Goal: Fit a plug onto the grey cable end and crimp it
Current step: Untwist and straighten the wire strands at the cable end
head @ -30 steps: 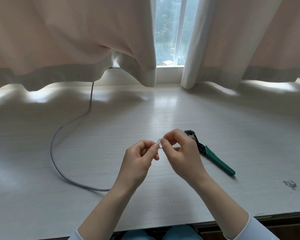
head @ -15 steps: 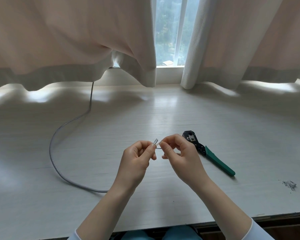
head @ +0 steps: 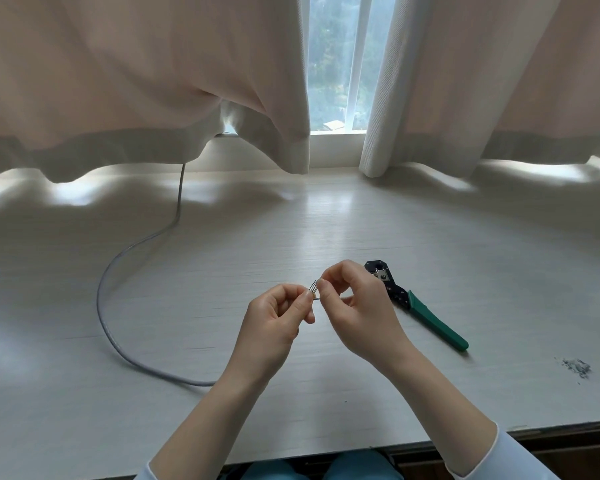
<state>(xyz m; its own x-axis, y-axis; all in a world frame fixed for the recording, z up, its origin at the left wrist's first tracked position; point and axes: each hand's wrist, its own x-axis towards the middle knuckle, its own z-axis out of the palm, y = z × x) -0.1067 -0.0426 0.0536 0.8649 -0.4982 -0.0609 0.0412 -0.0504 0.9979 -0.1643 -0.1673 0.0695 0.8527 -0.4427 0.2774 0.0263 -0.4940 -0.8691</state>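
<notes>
A grey cable (head: 105, 317) loops over the white table from under the curtain round to my left forearm. My left hand (head: 274, 323) pinches the cable's end between thumb and forefinger. Thin bare wires (head: 313, 286) fan out from that pinch. My right hand (head: 357, 306) pinches those wires with curled fingers, just right of the left hand. A crimping tool (head: 420, 306) with a black head and green handles lies on the table behind my right hand. No plug is visible.
Beige curtains (head: 153, 81) hang down to the back of the white table (head: 187, 427), with a window strip between them. A small heap of grey scraps (head: 576, 366) lies near the front right edge.
Both hands stayed together at the table's centre. My right fingers shifted slightly along the wires. The cable loop and the crimping tool have not moved.
</notes>
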